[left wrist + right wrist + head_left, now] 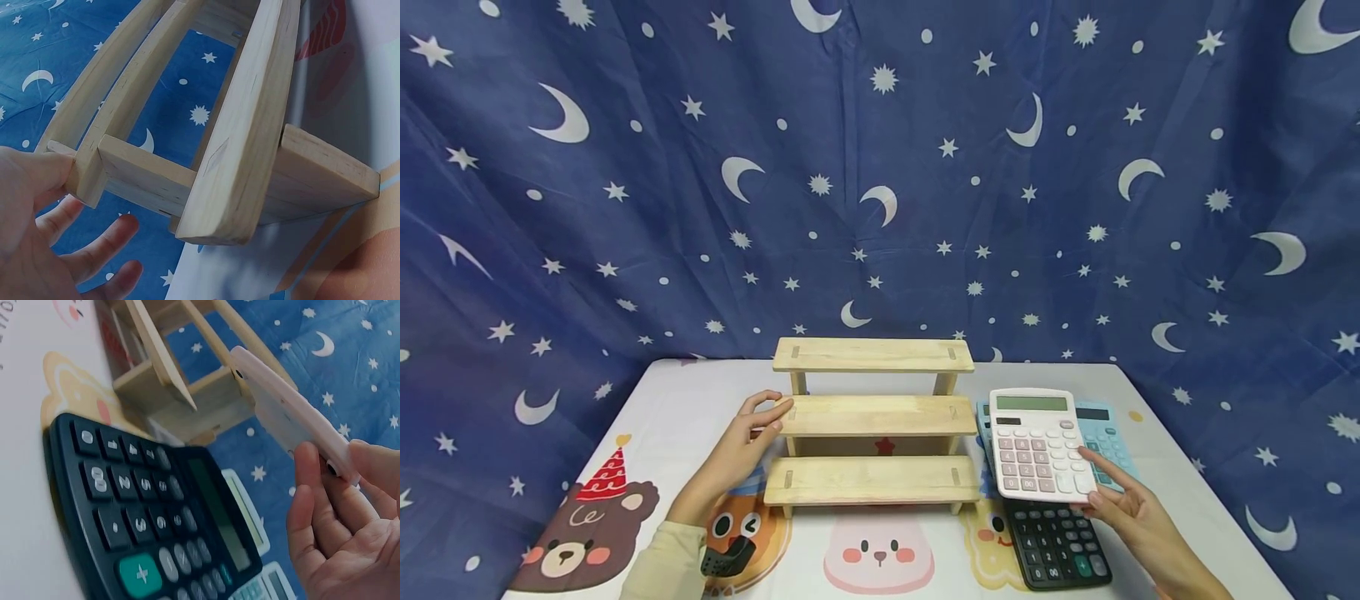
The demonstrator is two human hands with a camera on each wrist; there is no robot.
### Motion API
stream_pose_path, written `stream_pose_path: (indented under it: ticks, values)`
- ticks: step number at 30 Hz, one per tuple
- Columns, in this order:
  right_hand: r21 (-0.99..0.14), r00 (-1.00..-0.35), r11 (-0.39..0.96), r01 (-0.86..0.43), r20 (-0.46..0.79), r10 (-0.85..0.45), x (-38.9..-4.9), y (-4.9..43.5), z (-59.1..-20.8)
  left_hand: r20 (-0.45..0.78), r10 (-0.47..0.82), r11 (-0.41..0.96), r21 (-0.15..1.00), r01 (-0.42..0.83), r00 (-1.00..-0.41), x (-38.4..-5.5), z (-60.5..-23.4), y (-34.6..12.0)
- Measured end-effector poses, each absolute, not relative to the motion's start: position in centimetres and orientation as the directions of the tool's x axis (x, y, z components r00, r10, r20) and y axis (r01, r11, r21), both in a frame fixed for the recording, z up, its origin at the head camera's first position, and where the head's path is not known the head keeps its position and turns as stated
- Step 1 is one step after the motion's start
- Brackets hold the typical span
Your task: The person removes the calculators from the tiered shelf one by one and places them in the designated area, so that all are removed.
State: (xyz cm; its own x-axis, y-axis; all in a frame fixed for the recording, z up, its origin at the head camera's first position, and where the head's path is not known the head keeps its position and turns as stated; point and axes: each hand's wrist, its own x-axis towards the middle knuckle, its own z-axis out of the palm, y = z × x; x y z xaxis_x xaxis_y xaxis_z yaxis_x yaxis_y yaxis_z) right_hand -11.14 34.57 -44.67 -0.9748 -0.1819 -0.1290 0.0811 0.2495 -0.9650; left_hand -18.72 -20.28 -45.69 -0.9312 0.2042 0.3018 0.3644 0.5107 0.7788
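Observation:
A three-step wooden display stand (870,482) stands on the table. My left hand (739,446) grips the left end of its middle step (90,178), thumb on one side, while the other fingers spread below in the left wrist view. On the right, my right hand (1138,510) pinches a white calculator (1036,446) with pinkish keys by its lower right edge. The right wrist view has this calculator raised and seen edge-on. Beneath it lies a black calculator (140,506) with a green plus key. Light blue calculators (1107,433) lie behind, partly hidden by the white one.
A white tablecloth (1180,500) with cartoon animals covers the table. Around the back and sides hangs a dark blue curtain (880,167) with moons and stars. The stand's top step (872,356) is close to the curtain.

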Motion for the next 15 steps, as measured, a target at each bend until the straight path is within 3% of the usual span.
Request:
stream_pose_path:
  ticks: [8, 15]
  values:
    - [-0.975, -0.978, 0.219, 0.039, -0.082, -0.191, -10.9, 36.8, -45.6, 0.288, 0.204, 0.507, 0.787, 0.352, -0.936, -18.7, -45.6, -20.1]
    - [-0.978, -0.974, 0.194, 0.078, -0.117, -0.195, -10.9, 38.4, -46.2, 0.289, 0.204, 0.508, 0.786, 0.354, -0.935, -18.8, -45.7, -20.2]
